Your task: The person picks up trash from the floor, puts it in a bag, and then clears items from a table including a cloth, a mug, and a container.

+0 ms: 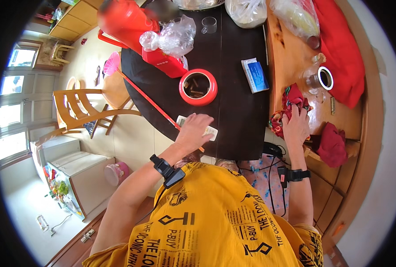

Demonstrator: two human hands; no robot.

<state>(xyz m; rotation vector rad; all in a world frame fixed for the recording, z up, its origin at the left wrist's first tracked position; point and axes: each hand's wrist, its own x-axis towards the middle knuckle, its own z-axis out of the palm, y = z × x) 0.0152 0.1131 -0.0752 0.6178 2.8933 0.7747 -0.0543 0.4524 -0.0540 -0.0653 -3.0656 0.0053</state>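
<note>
My left hand (194,131) rests over a white remote control (210,133) at the dark table's near edge; whether its fingers grip it I cannot tell. A red-handled pink fly swatter (148,96) lies slantwise beside it, its handle end near my wrist. My right hand (296,126) is on a crumpled red patterned cloth (293,96) on the wooden cabinet top, fingertips pressed into its folds. Beyond my left hand stands a round red pot (214,87) with brown stubs inside. A blue and white packet (255,76) lies towards the right of the table.
Farther off on the dark table (241,133) are a red thermos (131,30), a glass mug (209,25) and plastic bags. Glass jars (315,80), a dark red cloth (333,145) and red fabric (345,66) lie right. A wooden chair (81,110) stands left.
</note>
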